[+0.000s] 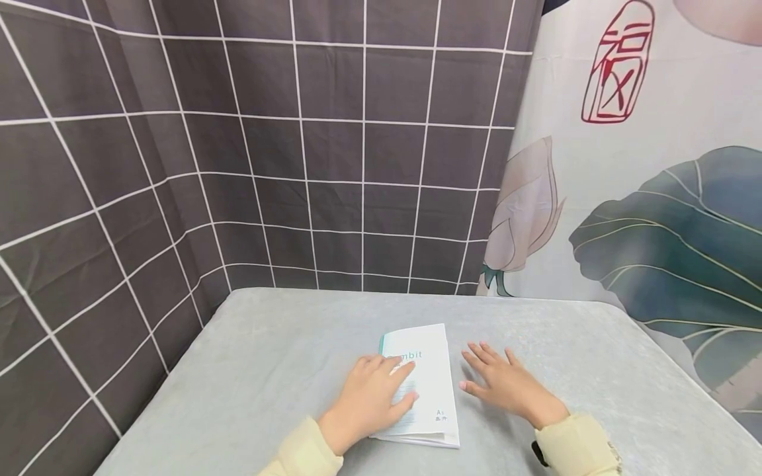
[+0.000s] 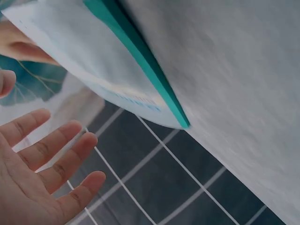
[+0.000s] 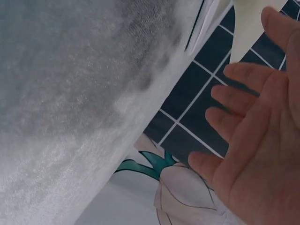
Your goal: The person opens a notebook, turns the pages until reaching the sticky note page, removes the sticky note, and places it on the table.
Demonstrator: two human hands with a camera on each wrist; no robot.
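Observation:
A thin white notebook (image 1: 431, 383) with green lettering on its cover lies on the grey table, its teal spine (image 2: 145, 65) to the left. The lower edge of the cover stands slightly lifted from the pages. My left hand (image 1: 370, 396) is over the notebook's left half, fingers spread, hiding part of the print. In the left wrist view its fingers are extended with nothing between them. To the right of the notebook, my right hand (image 1: 506, 383) is spread above the table, holding nothing. The right wrist view shows that palm and its loosely bent fingers (image 3: 234, 98).
The grey cloth-covered table (image 1: 286, 350) has its far edge near a dark curtain (image 1: 333, 152) with white grid lines. At the right hangs a pale curtain (image 1: 536, 264) printed with a lotus bud and a large leaf. A dark band (image 1: 539, 454) shows at the right sleeve.

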